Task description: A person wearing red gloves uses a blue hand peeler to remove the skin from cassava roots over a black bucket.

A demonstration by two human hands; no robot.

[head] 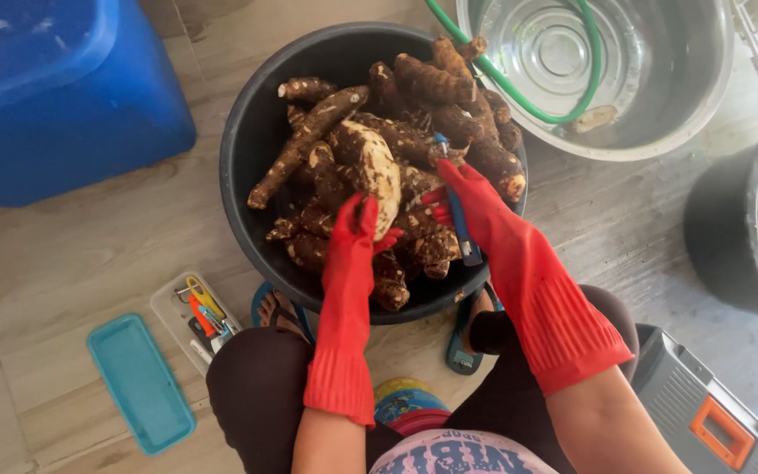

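Left hand [354,230] in ribbed red rubber glove, gripping a half-peeled cassava root [373,171], pale flesh against rough brown bark. Right hand [471,204], gloved alike, closed on a blue-handled peeler [460,215], blade apparently at the root's 3 o'clock. Both above round black tub [247,140] heaped with knobbly roots; steel basin [660,96] at 1 o'clock.

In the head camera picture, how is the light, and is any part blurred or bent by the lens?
Head view: soft, even daylight with weak shadows; mild glare on the round steel basin and wet floor nearby; the red-gloved left hand, right hand and brown cassava roots in the black tub are sharp; edges bend slightly, wide-angle, as at the blue plastic bin.
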